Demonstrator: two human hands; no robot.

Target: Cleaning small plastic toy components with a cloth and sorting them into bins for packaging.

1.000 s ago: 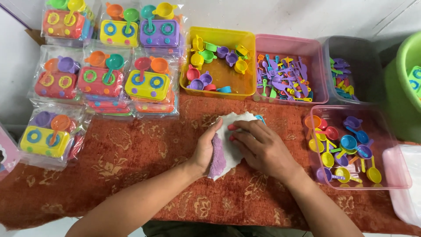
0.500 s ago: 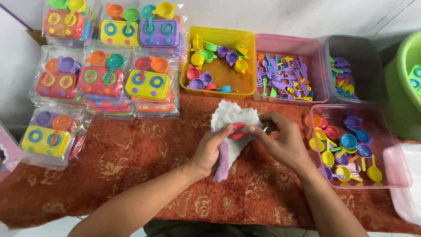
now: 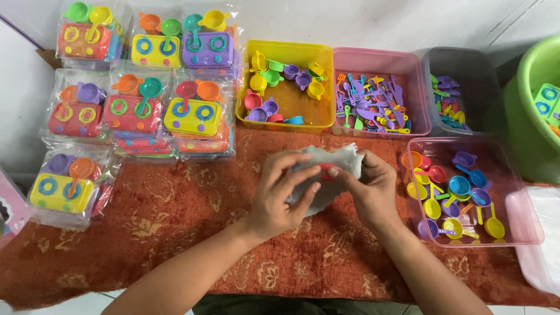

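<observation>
Left hand (image 3: pixel 280 195) and right hand (image 3: pixel 367 186) both grip a clear plastic bag (image 3: pixel 329 175) above the red cloth (image 3: pixel 192 221). Something red sits inside. Pink bin of toy pans (image 3: pixel 519 233) just right.

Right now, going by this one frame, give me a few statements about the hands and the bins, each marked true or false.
1. Both hands, left hand and right hand, hold a clear plastic bag. True.
2. The yellow bin holds flat utensils. False: it holds small toy pots and cups.
3. The pink bin sits between the yellow bin and a grey bin. True.
4. The packed toy stove sets lie to the right of the hands. False: they lie to the left.
</observation>
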